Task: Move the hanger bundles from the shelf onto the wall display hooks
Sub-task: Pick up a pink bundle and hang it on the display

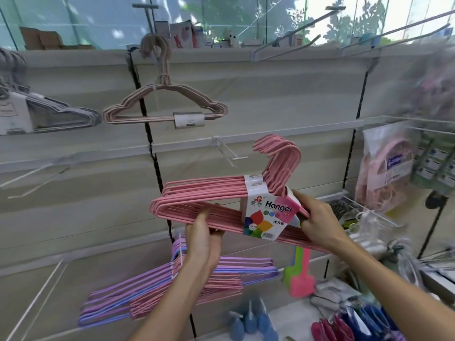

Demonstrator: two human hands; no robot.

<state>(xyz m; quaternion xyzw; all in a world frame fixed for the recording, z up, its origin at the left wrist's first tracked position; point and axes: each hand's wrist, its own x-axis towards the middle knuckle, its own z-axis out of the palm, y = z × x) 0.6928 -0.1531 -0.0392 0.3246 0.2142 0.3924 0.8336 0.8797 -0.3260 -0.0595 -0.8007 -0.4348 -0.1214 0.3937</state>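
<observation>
Both my hands hold a bundle of pink wire hangers (206, 193) with a white "Hanger" label, tilted in front of the wall panel. My left hand (203, 236) grips its lower bar from below. My right hand (317, 221) grips the right side beside the label. The bundle's hooks (283, 156) point up and left, just right of an empty white wall hook (231, 156). A pale pink hanger bundle (162, 107) hangs on a higher hook. Purple, blue and pink bundles (177, 289) hang lower left.
Grey hangers (49, 112) hang at the far left. Empty white hooks (34, 180) jut out at mid left and long ones (307, 38) at upper right. A bagged pink item (384, 168) hangs right. A green and pink item (299, 276) and packets lie on the shelf (290, 313) below.
</observation>
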